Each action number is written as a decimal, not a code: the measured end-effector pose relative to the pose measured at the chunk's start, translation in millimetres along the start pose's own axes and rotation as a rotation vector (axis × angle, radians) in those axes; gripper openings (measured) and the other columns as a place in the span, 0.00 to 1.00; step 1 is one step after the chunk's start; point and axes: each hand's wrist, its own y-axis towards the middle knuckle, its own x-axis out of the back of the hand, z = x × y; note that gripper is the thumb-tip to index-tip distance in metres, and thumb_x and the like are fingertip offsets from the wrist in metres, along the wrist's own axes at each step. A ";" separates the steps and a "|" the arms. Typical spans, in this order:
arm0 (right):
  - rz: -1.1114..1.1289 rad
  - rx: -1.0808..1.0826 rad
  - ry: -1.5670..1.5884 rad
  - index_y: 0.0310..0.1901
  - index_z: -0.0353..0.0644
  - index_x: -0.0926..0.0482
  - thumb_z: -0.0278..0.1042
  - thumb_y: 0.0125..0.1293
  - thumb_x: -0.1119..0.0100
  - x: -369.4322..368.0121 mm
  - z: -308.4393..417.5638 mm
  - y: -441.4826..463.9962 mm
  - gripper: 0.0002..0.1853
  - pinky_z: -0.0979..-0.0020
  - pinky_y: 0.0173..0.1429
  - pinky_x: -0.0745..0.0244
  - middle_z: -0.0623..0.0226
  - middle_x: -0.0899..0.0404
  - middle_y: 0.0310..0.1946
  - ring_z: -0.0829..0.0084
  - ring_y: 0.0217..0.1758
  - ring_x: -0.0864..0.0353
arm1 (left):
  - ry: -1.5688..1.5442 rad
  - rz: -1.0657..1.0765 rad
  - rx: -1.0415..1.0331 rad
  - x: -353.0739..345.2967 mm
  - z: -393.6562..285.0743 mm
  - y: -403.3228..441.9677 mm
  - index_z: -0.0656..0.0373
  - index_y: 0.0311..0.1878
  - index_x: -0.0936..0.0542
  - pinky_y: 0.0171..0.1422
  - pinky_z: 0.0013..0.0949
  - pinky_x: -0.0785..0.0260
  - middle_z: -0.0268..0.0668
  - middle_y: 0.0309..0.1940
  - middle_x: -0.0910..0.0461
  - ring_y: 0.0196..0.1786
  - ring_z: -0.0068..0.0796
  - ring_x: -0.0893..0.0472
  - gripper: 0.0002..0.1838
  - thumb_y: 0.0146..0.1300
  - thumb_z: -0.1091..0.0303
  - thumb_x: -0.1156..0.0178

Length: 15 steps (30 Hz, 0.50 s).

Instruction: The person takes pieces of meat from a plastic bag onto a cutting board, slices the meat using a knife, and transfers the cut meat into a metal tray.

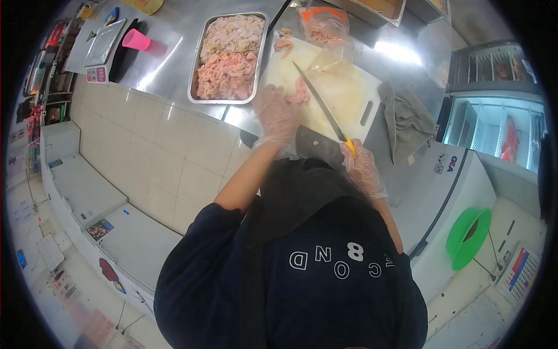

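Note:
My right hand [362, 166], in a clear plastic glove, grips the yellow handle of a long knife [320, 100]. Its blade slants up and left over a white cutting board [354, 87]. My left hand [276, 115], gloved too, is at the board's left edge, close by a strip of raw pink meat [300, 91]; blur hides whether the fingers hold anything. Smaller meat pieces [282, 45] lie at the board's upper left corner. Beside my left hand, a metal tray [193, 74] is heaped with raw meat, paler at the far end and pinker at the near end.
A plastic bag of meat [326, 28] rests behind the board. To the right lies a grey cloth [406, 119]. Metal containers [378, 10] stand at the back right. A pink cup [136, 40] and a scale [104, 43] are on the left. A green basin [468, 238] is at far right.

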 end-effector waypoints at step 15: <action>-0.350 -0.229 0.150 0.52 0.34 0.23 0.49 0.81 0.50 2.1 -56.7 11.9 0.22 0.49 0.43 0.22 0.45 0.16 0.31 0.49 0.35 0.13 | -0.944 0.660 0.605 -7.6 -48.1 54.4 0.58 0.53 0.16 0.47 0.39 0.21 0.39 0.47 0.15 0.45 0.31 0.16 0.23 0.75 0.47 0.43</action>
